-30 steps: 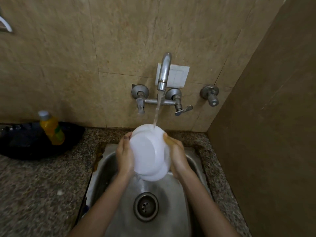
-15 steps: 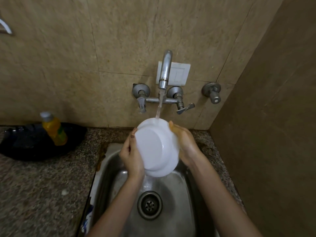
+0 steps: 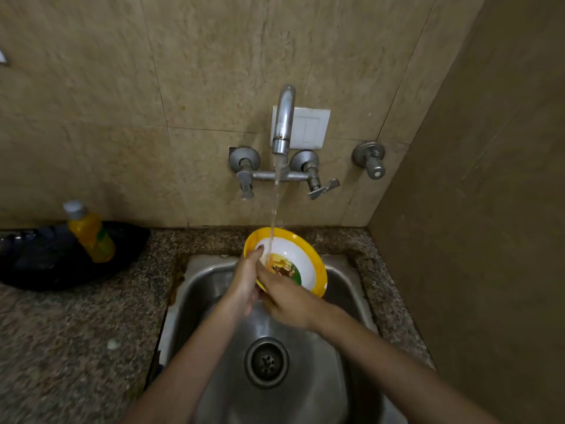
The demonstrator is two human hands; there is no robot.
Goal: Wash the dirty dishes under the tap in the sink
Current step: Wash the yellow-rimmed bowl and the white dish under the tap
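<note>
Bowl point(image 3: 305, 258) tilted over back edge of sink point(image 3: 208, 289), left hand point(image 3: 244, 283) gripping rim.

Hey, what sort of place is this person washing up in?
Probably a small home kitchen corner: a steel sink set in a speckled stone counter, with a wall tap running onto a dirty bowl.

A speckled brown-grey granite countertop point(image 3: 61, 356) surrounds a recessed stainless steel sink point(image 3: 201, 289). At 9 o'clock from the sink lies a wide, shallow black pan point(image 3: 33, 267), with 1 white-capped yellow plastic bottle point(image 3: 91, 237) standing in it. At 8 o'clock sits 1 small white fleck point(image 3: 113, 343).
</note>
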